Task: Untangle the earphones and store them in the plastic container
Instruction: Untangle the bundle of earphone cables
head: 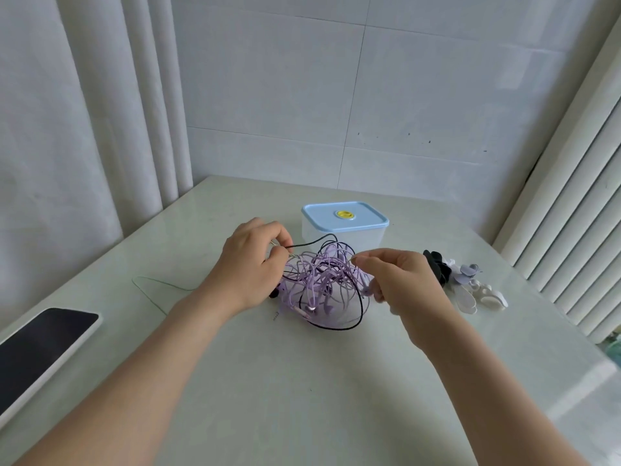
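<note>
A: What's nearest?
B: Two bare forearms (161, 358) reach over the pale table (302, 398). The left hand (252, 264) pinches a black cable (312, 242) at its metal plug end, fingers curled.
A: And the other?
B: The right hand (400, 284) pinches a lilac strand, its remaining fingers curled in. The tangled earphones (322, 284), lilac and black, lie on the table between both hands.
A: The box?
B: The plastic container (342, 235), blue lid (366, 218) on, stands just behind the tangle. Small black and white clips (463, 280) lie to its right.
</note>
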Motion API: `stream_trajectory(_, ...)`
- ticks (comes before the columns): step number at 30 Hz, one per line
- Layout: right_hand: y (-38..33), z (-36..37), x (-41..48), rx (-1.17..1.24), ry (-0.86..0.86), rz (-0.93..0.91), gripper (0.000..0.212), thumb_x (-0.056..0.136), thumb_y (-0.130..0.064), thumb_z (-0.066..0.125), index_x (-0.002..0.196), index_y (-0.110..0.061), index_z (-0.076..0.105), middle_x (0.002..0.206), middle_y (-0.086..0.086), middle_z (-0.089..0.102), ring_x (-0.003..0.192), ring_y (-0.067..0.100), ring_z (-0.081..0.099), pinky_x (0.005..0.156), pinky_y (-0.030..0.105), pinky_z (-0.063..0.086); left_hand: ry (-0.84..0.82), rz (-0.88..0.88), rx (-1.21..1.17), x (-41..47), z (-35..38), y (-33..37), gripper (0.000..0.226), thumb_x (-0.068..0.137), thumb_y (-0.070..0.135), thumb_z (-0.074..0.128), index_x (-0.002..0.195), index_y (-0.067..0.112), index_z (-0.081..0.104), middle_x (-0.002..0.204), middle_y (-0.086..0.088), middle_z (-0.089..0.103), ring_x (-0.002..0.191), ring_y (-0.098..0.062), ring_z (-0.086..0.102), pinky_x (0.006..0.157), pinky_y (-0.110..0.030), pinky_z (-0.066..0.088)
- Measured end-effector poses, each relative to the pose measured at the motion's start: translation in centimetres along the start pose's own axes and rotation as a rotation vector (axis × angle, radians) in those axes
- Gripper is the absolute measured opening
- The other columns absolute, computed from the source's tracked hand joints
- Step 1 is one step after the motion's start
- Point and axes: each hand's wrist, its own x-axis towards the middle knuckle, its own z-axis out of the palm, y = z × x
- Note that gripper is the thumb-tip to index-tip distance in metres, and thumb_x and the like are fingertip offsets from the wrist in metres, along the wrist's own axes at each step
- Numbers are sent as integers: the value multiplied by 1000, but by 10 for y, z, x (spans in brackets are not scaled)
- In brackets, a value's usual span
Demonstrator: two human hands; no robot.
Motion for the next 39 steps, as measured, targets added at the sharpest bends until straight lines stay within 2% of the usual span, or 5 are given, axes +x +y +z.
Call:
stream_trajectory(13,6,7,-5,-247,-147,-85,23,90,-5,63,103,-20,75,74,6,75,47,16,61,52,26,44,-25,-8,141,-2,7,-5,37,85,65,72,76,28,73,90,14,64,103,-20,52,94,-37,40)
stream_trajectory(22,15,10,1,-558,-76,-356,12,93,-23,68,93,-31,77,75,-11,72,65,-2,55,60,9,39,-14,84,20,-5,17,1,3,89,35,80,90,32,78,72,3,67,73,-8,61,71,-24,46)
stream_trajectory(31,8,11,-6,-460,-178,-251,91,84,-83,29,89,0,65,80,11,68,85,30,58,91,44,51,-129,108,-100,-12,25,11,16,82,31,89,94,32,78,64,23,61,53,-10,47,52,-16,34)
stream_trajectory(35,11,18,-9,-666,-165,-322,65,66,-89,60,92,-31,75,82,-6,75,93,16,65,94,44,52,-196,110,-65,-14,25,18,22,95,17,76,115,26,75,55,38,53,54,3,52,53,-9,36)
stream_trajectory(39,13,19,-7,-634,-101,-369,47,65,-84,67,90,-45,73,79,-11,73,88,17,64,91,47,52,-202,64,-152,-10,19,15,42,106,18,52,137,44,64,86,15,76,69,-22,62,73,-32,56)
